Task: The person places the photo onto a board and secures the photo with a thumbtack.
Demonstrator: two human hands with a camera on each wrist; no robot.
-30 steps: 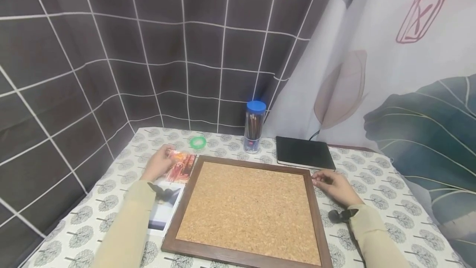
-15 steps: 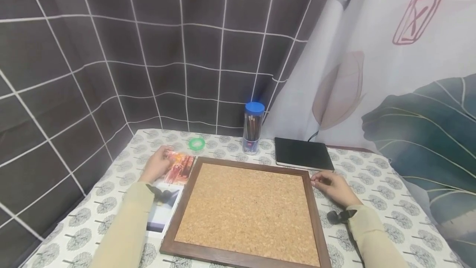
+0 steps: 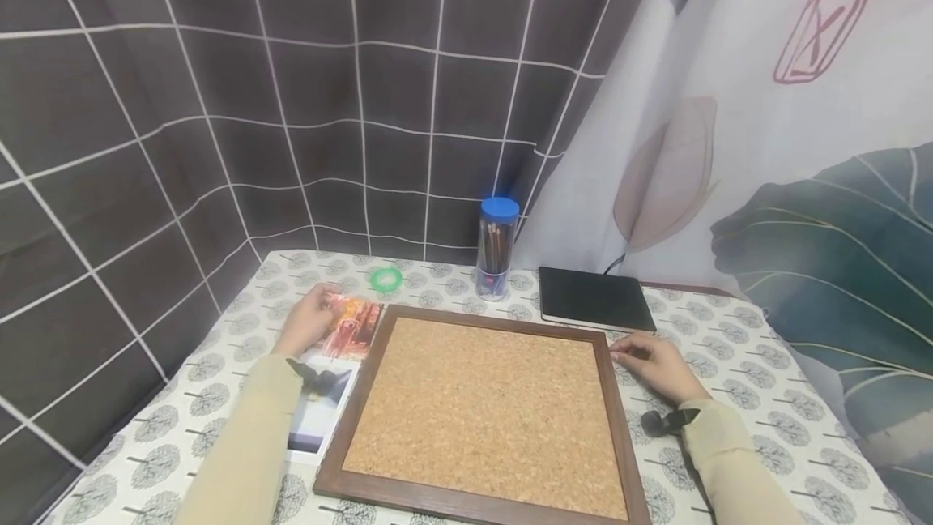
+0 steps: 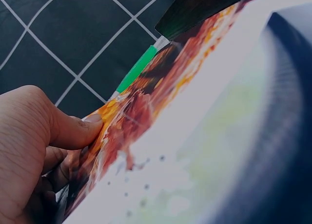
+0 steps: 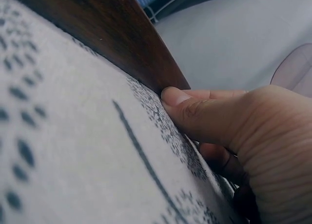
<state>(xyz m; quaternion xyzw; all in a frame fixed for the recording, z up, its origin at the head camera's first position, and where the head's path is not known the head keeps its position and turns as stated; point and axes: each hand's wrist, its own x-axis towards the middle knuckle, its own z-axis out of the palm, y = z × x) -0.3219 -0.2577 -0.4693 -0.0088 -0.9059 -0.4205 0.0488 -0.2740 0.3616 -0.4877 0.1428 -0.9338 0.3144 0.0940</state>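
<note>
In the head view a cork board (image 3: pixel 488 411) with a brown wooden frame lies flat on the table. Left of it lie two picture prints: a red and orange one (image 3: pixel 353 330) farther back and a pale one with a purple-blue area (image 3: pixel 313 420) nearer. My left hand (image 3: pixel 306 321) pinches the orange print's left edge; the left wrist view shows the thumb (image 4: pixel 80 131) on its face and the other fingers curled at the edge. My right hand (image 3: pixel 659 367) touches the frame's right side near its far corner, thumb tip (image 5: pixel 174 95) against the wood, lower fingers loosely curled.
A green ring (image 3: pixel 386 279) lies behind the orange print. A clear tube with a blue lid (image 3: pixel 500 209) and pencil-like sticks stands at the back. Right of it is a flat black pad (image 3: pixel 596 298) with a cable. Dark grid-patterned cloth (image 3: pixel 394 87) hangs behind the table.
</note>
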